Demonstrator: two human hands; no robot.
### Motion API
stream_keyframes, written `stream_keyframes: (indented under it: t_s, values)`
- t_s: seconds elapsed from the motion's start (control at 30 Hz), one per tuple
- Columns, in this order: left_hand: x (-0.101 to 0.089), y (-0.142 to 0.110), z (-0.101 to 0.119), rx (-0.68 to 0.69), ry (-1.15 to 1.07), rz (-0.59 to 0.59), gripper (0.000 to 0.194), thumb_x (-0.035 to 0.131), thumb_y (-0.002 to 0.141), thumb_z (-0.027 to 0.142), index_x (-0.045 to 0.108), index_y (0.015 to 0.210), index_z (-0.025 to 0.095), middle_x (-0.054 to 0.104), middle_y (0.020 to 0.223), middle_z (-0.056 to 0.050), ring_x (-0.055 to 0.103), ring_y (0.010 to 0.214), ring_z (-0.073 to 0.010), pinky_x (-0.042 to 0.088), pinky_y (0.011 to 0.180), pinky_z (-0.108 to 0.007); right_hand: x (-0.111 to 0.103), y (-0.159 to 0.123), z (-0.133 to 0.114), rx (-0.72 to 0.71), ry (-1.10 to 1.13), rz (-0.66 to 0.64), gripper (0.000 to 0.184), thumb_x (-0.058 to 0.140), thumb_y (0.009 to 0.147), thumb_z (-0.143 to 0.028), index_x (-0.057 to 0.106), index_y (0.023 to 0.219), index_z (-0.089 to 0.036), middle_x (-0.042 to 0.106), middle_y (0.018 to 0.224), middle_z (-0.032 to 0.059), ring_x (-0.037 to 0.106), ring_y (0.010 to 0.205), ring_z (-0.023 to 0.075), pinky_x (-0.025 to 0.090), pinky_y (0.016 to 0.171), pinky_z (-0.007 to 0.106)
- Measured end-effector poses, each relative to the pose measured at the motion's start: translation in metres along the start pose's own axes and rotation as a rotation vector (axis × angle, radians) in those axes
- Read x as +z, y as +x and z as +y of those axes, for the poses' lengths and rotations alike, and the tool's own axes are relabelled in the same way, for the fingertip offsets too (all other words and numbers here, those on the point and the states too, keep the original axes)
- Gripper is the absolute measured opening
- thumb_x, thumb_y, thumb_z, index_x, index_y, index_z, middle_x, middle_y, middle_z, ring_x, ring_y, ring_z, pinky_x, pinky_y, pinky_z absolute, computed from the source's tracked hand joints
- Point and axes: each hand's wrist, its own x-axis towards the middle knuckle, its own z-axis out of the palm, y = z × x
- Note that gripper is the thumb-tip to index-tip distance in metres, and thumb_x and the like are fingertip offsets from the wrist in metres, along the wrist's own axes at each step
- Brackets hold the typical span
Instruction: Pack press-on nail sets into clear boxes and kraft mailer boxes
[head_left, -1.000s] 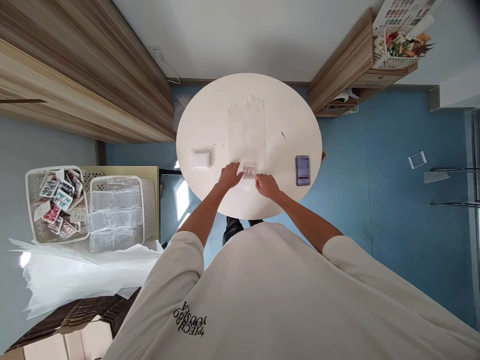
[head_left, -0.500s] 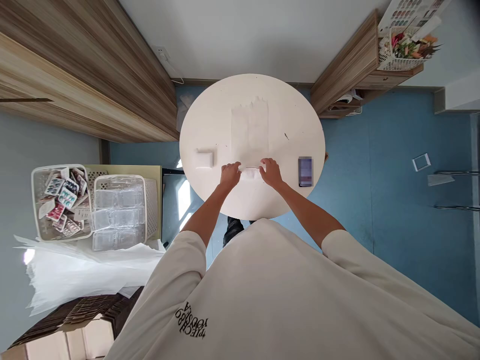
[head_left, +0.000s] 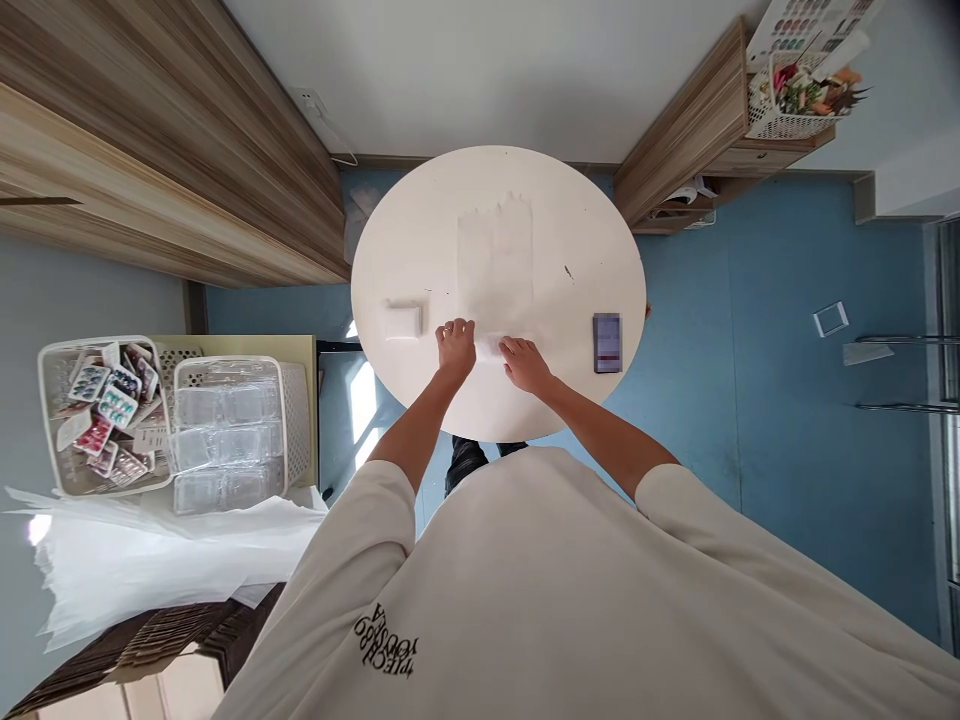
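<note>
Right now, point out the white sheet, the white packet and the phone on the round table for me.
White sheet [head_left: 495, 250]: head view, on its flat stretch.
White packet [head_left: 403, 321]: head view, middle of its top face.
Phone [head_left: 607, 342]: head view, middle of its screen.

Fairly bright, diffuse light fills the room, with a soft shadow on the far wall [head_left: 480, 60]. Hard glare bleaches patches of the floor [head_left: 697, 350] left of the pale surface [head_left: 585, 220], where the thin sheet [head_left: 495, 265] barely stands out. Wide-angle distortion stretches the left cabinet [head_left: 187, 130]; the far right corner darkens; the phone's [head_left: 607, 343] screen looks pixelated.
</note>
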Motion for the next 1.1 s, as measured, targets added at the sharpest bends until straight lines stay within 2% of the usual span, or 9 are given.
stream_keyframes:
  t_s: [0.07,0.13,0.2,0.37,0.5,0.63,0.77,0.93,1.1]
  values:
    - [0.0,-0.007,0.003,0.118,0.027,0.006,0.061,0.043,0.093,0.01,0.053,0.152,0.022,0.055,0.158,-0.02,0.044,0.15,-0.0388,0.026,0.124,-0.062,0.0,0.002,0.001,0.001,0.005,-0.02,0.055,0.046,0.101,-0.016,0.049,0.157,-0.016,0.051,0.158,0.0195,0.05,0.137,0.0373,0.037,0.115,0.05]
    - [0.003,-0.014,0.007,0.274,0.021,-0.066,0.061,0.042,0.093,0.01,0.053,0.153,0.022,0.056,0.156,-0.019,0.046,0.149,-0.0364,0.029,0.124,-0.059,0.0,0.002,0.002,-0.001,0.004,-0.014,0.057,0.045,0.101,-0.014,0.049,0.157,-0.016,0.053,0.157,0.0193,0.051,0.136,0.0368,0.037,0.114,0.05]
    - [0.009,-0.019,0.01,0.34,0.018,-0.13,0.061,0.04,0.094,0.01,0.051,0.154,0.02,0.057,0.156,-0.018,0.048,0.149,-0.0335,0.034,0.123,-0.055,0.0,0.002,0.003,-0.007,0.007,-0.004,0.058,0.045,0.1,-0.012,0.049,0.157,-0.017,0.055,0.155,0.0185,0.053,0.134,0.0359,0.038,0.114,0.05]
    - [0.022,-0.019,0.008,0.336,0.041,-0.135,0.069,0.049,0.095,0.017,0.038,0.163,0.015,0.041,0.169,-0.02,0.04,0.156,-0.0347,0.03,0.127,-0.054,0.0,0.004,0.007,-0.012,0.01,-0.003,0.054,0.047,0.1,-0.009,0.055,0.152,-0.018,0.057,0.153,0.0172,0.054,0.132,0.0341,0.036,0.114,0.047]
    - [0.023,-0.015,0.008,0.348,0.072,-0.102,0.075,0.052,0.093,0.016,0.034,0.166,0.016,0.047,0.165,-0.021,0.041,0.156,-0.0358,0.025,0.13,-0.057,0.0,0.011,0.009,-0.002,-0.004,0.003,0.051,0.052,0.095,-0.007,0.059,0.145,-0.016,0.06,0.147,0.0178,0.055,0.129,0.0349,0.035,0.114,0.048]
    - [0.023,-0.01,0.013,0.323,0.092,-0.075,0.077,0.052,0.089,0.013,0.038,0.164,0.017,0.054,0.158,-0.021,0.045,0.153,-0.0363,0.018,0.131,-0.061,0.0,0.017,0.01,-0.01,-0.012,0.03,0.05,0.051,0.093,-0.008,0.062,0.141,-0.015,0.063,0.142,0.0184,0.055,0.125,0.0359,0.034,0.114,0.049]
    - [0.02,-0.004,0.02,0.28,0.054,-0.068,0.068,0.051,0.086,0.011,0.049,0.154,0.016,0.061,0.149,-0.02,0.051,0.147,-0.0351,0.014,0.133,-0.061,-0.006,0.021,0.012,-0.022,0.009,0.059,0.049,0.051,0.092,-0.007,0.063,0.139,-0.014,0.067,0.137,0.0179,0.058,0.122,0.0352,0.034,0.113,0.049]
    - [0.015,0.001,0.023,0.239,0.049,-0.091,0.057,0.048,0.091,0.012,0.054,0.147,0.02,0.069,0.14,-0.017,0.056,0.143,-0.0332,0.018,0.131,-0.061,-0.016,0.023,0.014,-0.021,0.035,0.038,0.042,0.05,0.094,-0.009,0.068,0.131,-0.016,0.073,0.128,0.0162,0.062,0.116,0.0346,0.035,0.111,0.048]
    - [0.009,-0.009,0.024,0.219,0.021,-0.148,0.044,0.044,0.097,0.016,0.059,0.138,0.022,0.074,0.128,-0.013,0.063,0.134,-0.0298,0.022,0.131,-0.056,-0.02,0.016,0.012,-0.046,0.043,0.012,0.039,0.045,0.101,-0.013,0.068,0.133,-0.016,0.076,0.126,0.015,0.064,0.116,0.0331,0.036,0.11,0.046]
